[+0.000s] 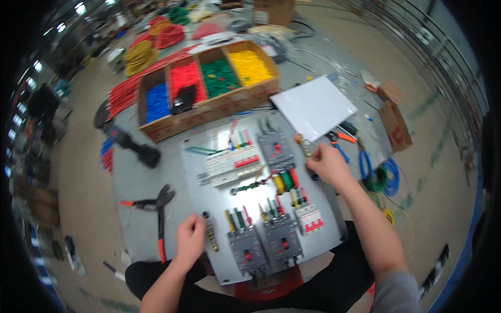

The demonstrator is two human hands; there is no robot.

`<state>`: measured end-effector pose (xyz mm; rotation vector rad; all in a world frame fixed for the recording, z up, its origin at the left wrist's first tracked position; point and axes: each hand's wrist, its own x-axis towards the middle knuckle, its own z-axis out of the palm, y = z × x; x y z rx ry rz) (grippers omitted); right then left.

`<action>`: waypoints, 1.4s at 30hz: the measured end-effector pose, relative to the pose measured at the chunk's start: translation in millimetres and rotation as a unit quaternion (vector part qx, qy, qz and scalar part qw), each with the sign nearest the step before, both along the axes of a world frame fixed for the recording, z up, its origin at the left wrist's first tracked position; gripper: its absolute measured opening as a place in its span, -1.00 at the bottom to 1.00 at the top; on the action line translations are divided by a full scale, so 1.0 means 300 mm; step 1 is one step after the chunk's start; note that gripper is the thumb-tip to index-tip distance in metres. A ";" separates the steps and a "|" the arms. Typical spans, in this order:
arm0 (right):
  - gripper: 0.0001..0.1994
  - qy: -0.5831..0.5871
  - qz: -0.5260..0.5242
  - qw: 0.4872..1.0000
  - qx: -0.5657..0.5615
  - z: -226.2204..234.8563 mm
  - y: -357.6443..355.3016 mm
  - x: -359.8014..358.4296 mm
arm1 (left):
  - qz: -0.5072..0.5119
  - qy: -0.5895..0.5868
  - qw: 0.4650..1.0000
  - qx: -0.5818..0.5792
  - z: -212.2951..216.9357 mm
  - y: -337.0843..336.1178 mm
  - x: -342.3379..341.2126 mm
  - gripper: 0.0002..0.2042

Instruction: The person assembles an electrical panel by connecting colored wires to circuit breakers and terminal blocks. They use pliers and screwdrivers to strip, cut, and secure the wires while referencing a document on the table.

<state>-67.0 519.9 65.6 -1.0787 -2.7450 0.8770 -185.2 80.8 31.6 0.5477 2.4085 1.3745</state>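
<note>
A pale metal mounting plate lies in front of me, carrying a row of white breakers, a small white breaker and three grey circuit breakers with short coloured wires. My left hand is closed at the plate's left edge, beside a brass terminal bar. At the right edge, my right hand has its fingertips pinched together by the lower end of a second brass terminal bar. Blur and the curled fingers hide whatever either hand may hold. Yellow, green and red wire loops cross the plate's middle.
Behind the plate stands a divided cardboard box of blue, red, green and yellow small parts. Red-handled cutters and a cordless screwdriver lie left. White paper, blue-handled pliers and wire coils are right.
</note>
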 end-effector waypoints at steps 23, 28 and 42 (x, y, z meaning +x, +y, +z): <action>-0.66 0.053 0.027 0.998 -0.004 -0.031 -0.009 0.050 | 0.061 0.073 0.901 -0.424 0.052 -0.240 -0.181 -0.55; -0.66 0.051 0.027 0.998 0.009 -0.032 -0.026 0.037 | 0.070 0.069 0.898 -0.429 0.028 -0.230 -0.194 -0.56; -0.63 0.007 0.044 0.999 0.003 -0.027 0.017 0.014 | 0.087 0.133 0.970 -0.185 0.115 -0.039 -0.134 -0.68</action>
